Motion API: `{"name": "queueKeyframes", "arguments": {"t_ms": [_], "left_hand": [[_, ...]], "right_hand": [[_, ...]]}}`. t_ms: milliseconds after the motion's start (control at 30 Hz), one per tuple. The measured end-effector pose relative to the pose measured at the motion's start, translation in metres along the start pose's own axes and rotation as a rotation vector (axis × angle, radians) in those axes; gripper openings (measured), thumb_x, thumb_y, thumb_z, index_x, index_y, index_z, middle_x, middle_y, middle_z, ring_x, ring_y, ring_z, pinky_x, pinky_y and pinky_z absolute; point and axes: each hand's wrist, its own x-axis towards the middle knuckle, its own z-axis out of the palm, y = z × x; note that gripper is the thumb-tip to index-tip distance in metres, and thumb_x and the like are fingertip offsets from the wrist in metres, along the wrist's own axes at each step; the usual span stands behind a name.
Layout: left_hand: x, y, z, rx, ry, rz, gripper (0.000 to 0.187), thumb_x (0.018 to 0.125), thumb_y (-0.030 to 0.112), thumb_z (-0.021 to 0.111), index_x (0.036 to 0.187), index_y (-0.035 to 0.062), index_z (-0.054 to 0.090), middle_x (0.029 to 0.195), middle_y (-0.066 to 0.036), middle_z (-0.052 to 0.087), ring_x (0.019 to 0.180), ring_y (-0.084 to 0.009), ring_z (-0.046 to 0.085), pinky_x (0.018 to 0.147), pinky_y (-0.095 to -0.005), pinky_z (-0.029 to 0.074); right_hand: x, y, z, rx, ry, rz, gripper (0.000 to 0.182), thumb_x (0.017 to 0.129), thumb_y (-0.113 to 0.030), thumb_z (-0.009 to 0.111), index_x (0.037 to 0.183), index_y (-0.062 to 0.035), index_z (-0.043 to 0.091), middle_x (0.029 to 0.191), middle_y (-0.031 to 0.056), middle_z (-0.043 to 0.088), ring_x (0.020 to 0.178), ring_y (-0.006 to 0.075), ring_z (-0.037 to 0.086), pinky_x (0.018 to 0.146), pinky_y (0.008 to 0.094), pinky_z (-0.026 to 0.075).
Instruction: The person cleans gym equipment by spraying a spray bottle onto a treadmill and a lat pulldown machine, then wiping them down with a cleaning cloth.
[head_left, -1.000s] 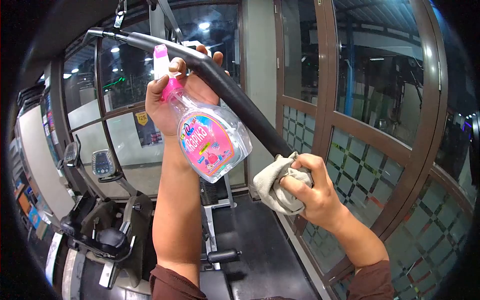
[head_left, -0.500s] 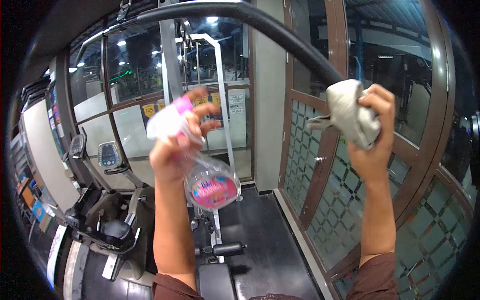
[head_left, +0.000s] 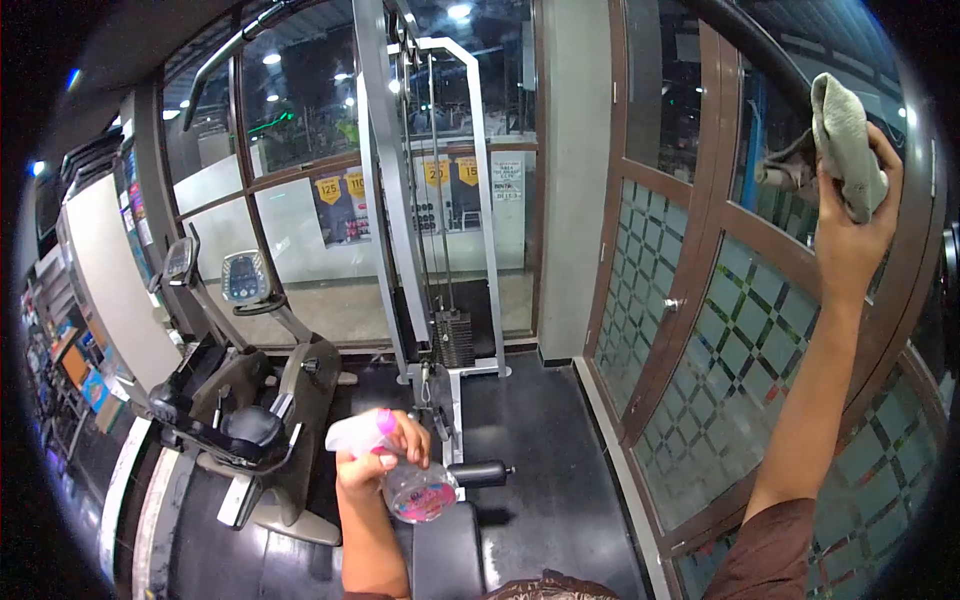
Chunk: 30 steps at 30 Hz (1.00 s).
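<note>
Dim ceiling-lit scene, fisheye-warped dark edges

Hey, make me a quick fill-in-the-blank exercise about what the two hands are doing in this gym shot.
1. The right hand presses a grey ____ against the black bar overhead.
2. The left hand grips a spray ____ with a pink nozzle.
3. The left hand is held ____ than the right hand.

Missing words: cloth; bottle; lower

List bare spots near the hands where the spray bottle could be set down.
Bare dark floor between the cable machine's base and the glass partition. The black bench pad right of the left hand and its spray bottle is free too. Crowded left: the exercise bike fills it. The right hand presses a cloth to the overhead bar.
</note>
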Motion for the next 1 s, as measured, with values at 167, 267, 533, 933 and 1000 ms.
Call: {"name": "queueKeyframes", "arguments": {"t_ms": [167,267,533,933,1000], "left_hand": [[-0.029,-0.012,-0.012,0.034,0.096,-0.039,0.025,0.066,0.016,0.069,0.076,-0.0037,0.057,0.07,-0.017,0.058,0.064,-0.0301,0.059,0.06,-0.0398,0.049],[-0.036,-0.021,-0.02,0.017,0.132,-0.048,0.024,0.066,0.015,0.068,0.077,-0.0031,0.058,0.069,-0.018,0.058,0.063,-0.0298,0.059,0.06,-0.0398,0.049],[-0.028,-0.067,-0.025,-0.006,0.261,-0.051,0.024,0.064,0.012,0.069,0.08,-0.0025,0.059,0.072,-0.019,0.06,0.064,-0.0289,0.059,0.061,-0.0399,0.051],[0.067,-0.204,-0.007,0.007,0.298,-0.099,0.029,0.071,0.009,0.071,0.092,-0.0055,0.057,0.083,-0.021,0.064,0.071,-0.028,0.064,0.067,-0.0388,0.054],[0.087,-0.231,-0.004,-0.016,0.313,-0.067,0.028,0.071,0.006,0.07,0.093,-0.0054,0.058,0.084,-0.022,0.064,0.072,-0.028,0.064,0.067,-0.0387,0.054]], "right_hand": [[-0.003,0.004,0.007,-0.085,0.072,-0.042,0.046,0.085,-0.005,0.073,0.127,-0.0153,0.057,0.126,0.0043,0.061,0.119,0.0214,0.058,0.101,0.0368,0.049],[-0.005,0.005,0.013,-0.17,0.206,-0.048,0.04,0.088,-0.01,0.073,0.126,-0.008,0.059,0.124,0.0087,0.063,0.113,0.0222,0.062,0.099,0.0361,0.05],[-0.078,0.091,-0.052,-0.206,0.091,-0.387,0.035,0.096,-0.006,0.061,0.129,0.0038,0.056,0.131,0.0171,0.059,0.114,0.0262,0.062,0.097,0.0364,0.053],[-0.226,0.123,0.043,0.095,0.045,-0.023,0.051,0.09,-0.012,0.068,0.132,-0.0036,0.04,0.138,0.0219,0.049,0.121,0.0346,0.054,0.104,0.0454,0.044],[-0.244,0.153,0.057,0.088,-0.039,0.037,0.054,0.089,-0.013,0.069,0.132,-0.0048,0.037,0.139,0.0227,0.047,0.123,0.036,0.052,0.105,0.0469,0.043]]}}
